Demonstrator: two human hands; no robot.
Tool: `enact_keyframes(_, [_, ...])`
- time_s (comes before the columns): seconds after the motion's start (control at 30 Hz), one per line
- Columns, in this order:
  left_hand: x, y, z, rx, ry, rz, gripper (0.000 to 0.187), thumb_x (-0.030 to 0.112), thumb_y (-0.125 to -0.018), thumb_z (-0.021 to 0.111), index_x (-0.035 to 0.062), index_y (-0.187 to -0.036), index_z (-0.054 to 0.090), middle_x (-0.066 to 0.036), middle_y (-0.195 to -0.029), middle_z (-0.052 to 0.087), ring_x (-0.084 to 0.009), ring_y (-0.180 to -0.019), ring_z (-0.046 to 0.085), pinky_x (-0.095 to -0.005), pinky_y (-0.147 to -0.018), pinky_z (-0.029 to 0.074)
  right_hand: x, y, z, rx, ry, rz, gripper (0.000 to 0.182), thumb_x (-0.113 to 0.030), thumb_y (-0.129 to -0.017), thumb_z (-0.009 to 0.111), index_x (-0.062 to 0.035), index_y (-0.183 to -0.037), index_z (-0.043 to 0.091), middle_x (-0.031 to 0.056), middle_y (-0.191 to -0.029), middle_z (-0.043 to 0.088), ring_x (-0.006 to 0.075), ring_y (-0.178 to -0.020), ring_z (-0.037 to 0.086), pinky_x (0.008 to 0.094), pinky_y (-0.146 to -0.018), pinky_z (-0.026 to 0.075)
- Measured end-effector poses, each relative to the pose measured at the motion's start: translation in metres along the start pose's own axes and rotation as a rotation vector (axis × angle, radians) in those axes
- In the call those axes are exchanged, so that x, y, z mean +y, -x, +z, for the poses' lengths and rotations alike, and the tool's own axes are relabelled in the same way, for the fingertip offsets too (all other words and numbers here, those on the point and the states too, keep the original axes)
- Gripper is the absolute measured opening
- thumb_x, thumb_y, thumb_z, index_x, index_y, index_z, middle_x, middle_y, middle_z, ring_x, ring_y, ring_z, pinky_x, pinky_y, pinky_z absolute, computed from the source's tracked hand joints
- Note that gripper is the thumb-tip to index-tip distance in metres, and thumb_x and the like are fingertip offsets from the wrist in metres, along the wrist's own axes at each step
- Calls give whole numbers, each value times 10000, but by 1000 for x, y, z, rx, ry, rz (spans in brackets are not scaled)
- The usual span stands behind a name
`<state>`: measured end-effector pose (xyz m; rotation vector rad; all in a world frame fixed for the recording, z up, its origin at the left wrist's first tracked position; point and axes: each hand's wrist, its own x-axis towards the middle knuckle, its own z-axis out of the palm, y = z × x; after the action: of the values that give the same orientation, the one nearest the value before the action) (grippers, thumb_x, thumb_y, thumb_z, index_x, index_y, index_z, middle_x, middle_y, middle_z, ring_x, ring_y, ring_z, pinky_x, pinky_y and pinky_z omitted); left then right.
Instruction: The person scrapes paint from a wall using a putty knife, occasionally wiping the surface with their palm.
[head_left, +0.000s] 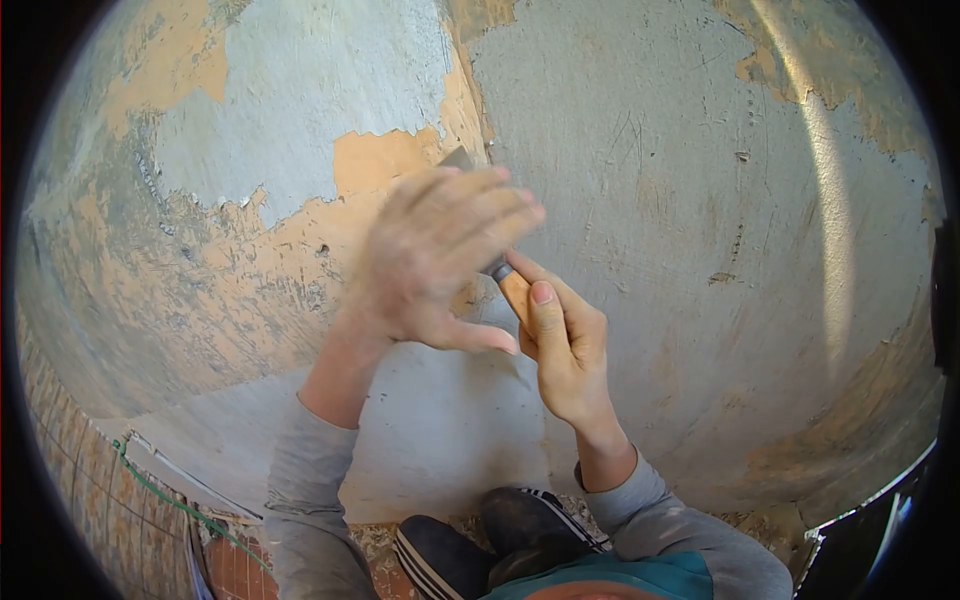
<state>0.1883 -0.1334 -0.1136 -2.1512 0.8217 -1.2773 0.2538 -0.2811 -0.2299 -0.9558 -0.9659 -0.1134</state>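
Observation:
A scraper with a wooden handle is gripped in my right hand, the thumb lying along the handle. Its metal blade points up and left toward the wall, and only a corner of it shows past my left hand. My left hand is stretched out flat over the blade, fingers apart and slightly blurred, the palm hiding most of the metal. Behind both hands is the wall, with grey paint on the right and a bared orange patch near the blade.
Light grey paint with ragged edges covers the upper left wall. A bright strip of light runs down the right side. At the lower left are a green cord and brickwork. My knees are at the bottom.

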Motion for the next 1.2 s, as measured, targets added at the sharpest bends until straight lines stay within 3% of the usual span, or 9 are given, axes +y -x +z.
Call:
enact_keyframes(0.1, [4, 11, 18, -171, 71, -27, 966, 910, -835, 390, 78, -1227, 686, -109, -1159, 693, -273, -1179, 628, -486, -1114, 399, 6, -5, 3, -32, 5, -3, 321, -185, -1111, 445, 53, -1190, 645, 9, -660, 484, 67, -634, 415, 286, -553, 367])
enact_keyframes(0.13, [2, 13, 21, -102, 88, -49, 946, 934, -812, 383, 92, -1080, 722, -83, -1000, 698, -259, -1052, 662, -499, -1070, 447, 2, -5, 5, -22, 26, 11, 309, -182, -1111, 443, 51, -1132, 644, 8, -668, 483, 67, -642, 412, 284, -559, 369])
enact_keyframes(0.27, [1, 16, 23, -93, 81, -44, 779, 842, -819, 455, 101, -883, 682, -24, -840, 651, -201, -904, 659, -438, -1054, 480, 8, -5, 13, -9, -15, -23, 304, -181, -1113, 436, 31, -976, 605, 5, -703, 479, 65, -680, 409, 274, -584, 376])
enact_keyframes(0.43, [-20, 6, 31, 95, 42, -2, 733, 818, -783, 458, 115, -748, 660, -7, -682, 587, -195, -764, 654, -428, -949, 547, 1, -18, 22, 3, -55, -27, 312, -182, -1118, 424, 24, -986, 619, -13, -725, 480, 57, -692, 407, 261, -592, 371])
enact_keyframes(0.67, [-8, 7, 40, 46, 65, -67, 717, 820, -751, 471, 123, -704, 632, 18, -676, 599, -161, -751, 658, -392, -948, 539, 7, -15, 13, -41, -144, 114, 340, -190, -1125, 405, 16, -988, 638, -41, -739, 497, 44, -695, 413, 250, -600, 370])
enact_keyframes(0.97, [-12, 1, 37, 69, 84, -47, 720, 839, -706, 480, 131, -701, 609, 22, -669, 587, -161, -767, 651, -367, -955, 530, -5, -17, 17, -5, -92, 41, 345, -194, -1126, 401, 19, -970, 624, -33, -725, 486, 42, -688, 405, 253, -595, 366])
enact_keyframes(1.07, [-6, 3, 37, 60, 87, -87, 732, 853, -702, 467, 134, -698, 606, 25, -666, 587, -161, -767, 653, -369, -958, 528, 2, -12, 12, -28, -85, 29, 390, -252, -1134, 415, 24, -1227, 673, -70, -698, 480, 6, -572, 365, 203, -495, 281])
enact_keyframes(1.17, [-10, 4, 41, 67, 59, -71, 738, 862, -703, 461, 138, -696, 604, 25, -668, 590, -158, -769, 655, -370, -966, 524, 3, -20, 16, -41, -130, 85, 352, -196, -1127, 395, 11, -958, 626, -40, -721, 483, 39, -673, 397, 244, -582, 357])
enact_keyframes(1.2, [-8, 4, 42, 69, 47, -78, 741, 865, -703, 458, 139, -697, 605, 26, -670, 592, -156, -770, 656, -369, -970, 522, 1, -18, 13, -49, -134, 93, 354, -197, -1127, 395, 9, -958, 629, -41, -718, 483, 38, -671, 396, 243, -580, 354])
